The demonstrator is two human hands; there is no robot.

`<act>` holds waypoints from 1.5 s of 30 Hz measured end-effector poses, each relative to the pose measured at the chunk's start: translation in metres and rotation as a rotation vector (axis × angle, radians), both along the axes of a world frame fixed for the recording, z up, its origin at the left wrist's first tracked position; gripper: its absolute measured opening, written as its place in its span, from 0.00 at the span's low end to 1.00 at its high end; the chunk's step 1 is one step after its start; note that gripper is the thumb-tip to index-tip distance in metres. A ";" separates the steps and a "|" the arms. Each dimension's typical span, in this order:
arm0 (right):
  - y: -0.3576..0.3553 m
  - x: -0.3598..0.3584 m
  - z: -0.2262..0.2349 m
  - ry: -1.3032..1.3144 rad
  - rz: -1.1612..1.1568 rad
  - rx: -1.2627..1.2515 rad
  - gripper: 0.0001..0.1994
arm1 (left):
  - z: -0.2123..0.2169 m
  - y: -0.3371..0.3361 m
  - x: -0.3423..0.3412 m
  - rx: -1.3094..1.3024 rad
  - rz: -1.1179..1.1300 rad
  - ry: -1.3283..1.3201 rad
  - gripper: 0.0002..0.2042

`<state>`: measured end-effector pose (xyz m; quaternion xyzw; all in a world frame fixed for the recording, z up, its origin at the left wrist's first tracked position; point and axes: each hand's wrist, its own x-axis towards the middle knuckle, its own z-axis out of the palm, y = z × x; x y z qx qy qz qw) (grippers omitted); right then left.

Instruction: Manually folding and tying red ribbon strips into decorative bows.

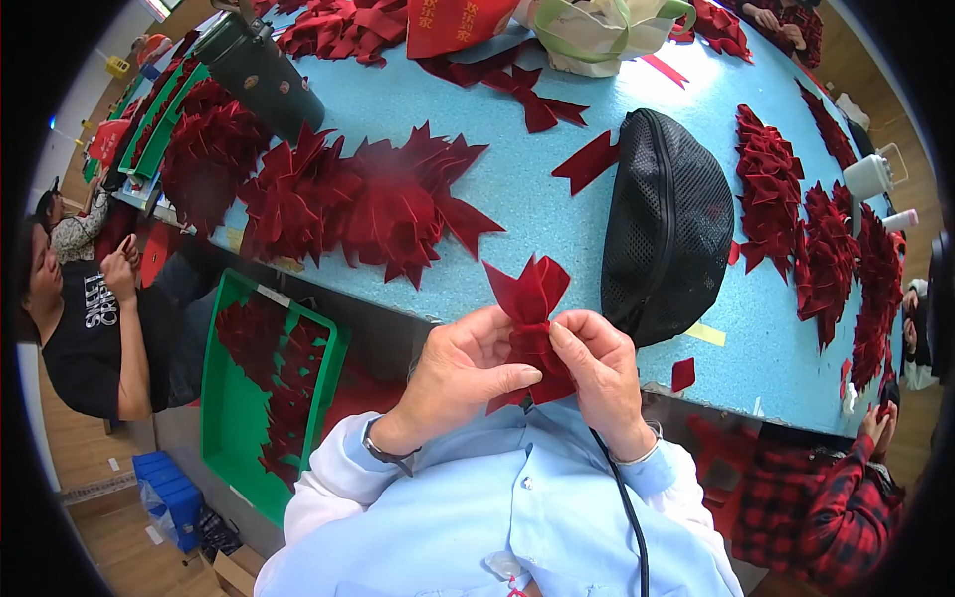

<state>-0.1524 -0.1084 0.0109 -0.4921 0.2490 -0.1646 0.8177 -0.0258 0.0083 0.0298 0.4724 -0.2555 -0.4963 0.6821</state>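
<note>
Red velvet bow [530, 333] is held in front of the chest, just off the near table edge. Left hand [460, 368]: thumb and fingers pinched on its waist and lower part. Right hand [600, 373]: thumb and fingers closed on the opposite side of the waist. Both hands are near together, the bow between them.

Progress, as judged: loops and pointed tails are formed and a band crosses the waist, so this piece looks well advanced. Whether the band is fastened at the back cannot be told; that, and squaring the tails, may be what is left.

Beside the near edge, left: green crate [222, 423] with red bows [294, 393] along its upper and right parts; its support is unclear. On the blue table [552, 224], right of the bow: black mesh pouch [668, 229], zipped, contents not discernible. Left: bow clusters [398, 204], apparently finished pieces. Beyond the pouch's left side: loose notched ribbon strip [589, 162], apparently not made up.

Farther: dark green tumbler [261, 78], lidded, contents hidden; single bow [534, 99], tied; red bag [460, 25] and cream tote [597, 38], contents not visible.
</note>
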 end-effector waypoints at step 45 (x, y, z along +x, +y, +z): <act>0.001 -0.012 0.005 -0.114 -0.059 -0.332 0.12 | -0.009 0.017 0.031 -0.027 0.140 0.374 0.10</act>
